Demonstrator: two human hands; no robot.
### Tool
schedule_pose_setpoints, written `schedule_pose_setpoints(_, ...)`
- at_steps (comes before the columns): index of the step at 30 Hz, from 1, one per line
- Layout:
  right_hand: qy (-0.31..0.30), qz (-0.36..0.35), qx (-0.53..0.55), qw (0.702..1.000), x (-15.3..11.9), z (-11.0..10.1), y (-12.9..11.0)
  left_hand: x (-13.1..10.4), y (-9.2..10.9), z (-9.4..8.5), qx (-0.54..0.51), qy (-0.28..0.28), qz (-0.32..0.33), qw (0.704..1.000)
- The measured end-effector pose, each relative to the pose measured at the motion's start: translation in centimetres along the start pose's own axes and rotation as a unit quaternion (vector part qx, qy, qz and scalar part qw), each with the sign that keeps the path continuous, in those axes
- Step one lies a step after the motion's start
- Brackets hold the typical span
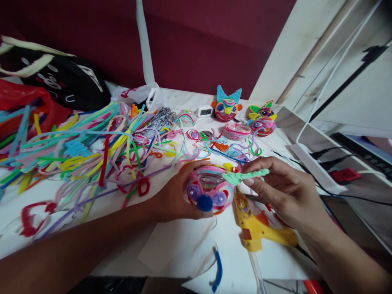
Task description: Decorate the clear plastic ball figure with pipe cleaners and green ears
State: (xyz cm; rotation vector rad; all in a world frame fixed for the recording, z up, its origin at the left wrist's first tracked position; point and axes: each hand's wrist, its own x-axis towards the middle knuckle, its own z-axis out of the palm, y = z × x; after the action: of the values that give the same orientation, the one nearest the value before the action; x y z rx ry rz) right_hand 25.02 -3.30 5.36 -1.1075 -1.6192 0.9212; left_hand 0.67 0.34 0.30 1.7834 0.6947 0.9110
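My left hand is wrapped round a clear ball-like craft trimmed with pink pipe cleaner, with two purple eyes and a dark blue round nose. Between the thumb and fingers of my right hand is a mint-green twisted piece. Its left end touches the ball's upper right side. Just below my right hand lies a yellow glue gun, its nozzle end close to the ball.
Loose pipe cleaners cover the table's left side. Finished crafts and a small white clock stand at the back. A power strip with cables lies right. A blue strip lies in front.
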Motion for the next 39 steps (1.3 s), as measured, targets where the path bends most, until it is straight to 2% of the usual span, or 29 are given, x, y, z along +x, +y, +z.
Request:
schedule_pose_setpoints(7,-0.013,-0.003,-0.047,0.999,0.1,0.0,-0.2,0.0,0.1,0.1,0.028,0.010,0.008,1.000)
schedule_pose_setpoints(14,-0.008,-0.037,-0.115,0.993,0.2,-0.1,-0.3,-0.1,-0.2,0.1,0.009,0.010,0.016,1.000)
schedule_pose_setpoints(23,-0.010,-0.042,-0.114,0.993,0.5,0.3,-0.7,-0.2,-0.6,0.1,0.003,0.017,0.020,1.000)
schedule_pose_setpoints(33,-0.015,-0.062,-0.169,0.984,0.8,0.8,-2.0,-0.1,0.0,0.4,-0.027,0.047,-0.003,0.999)
schedule_pose_setpoints(39,-0.022,-0.065,-0.198,0.978,1.3,0.9,-2.8,-0.1,-0.2,0.1,-0.029,0.043,0.045,0.998)
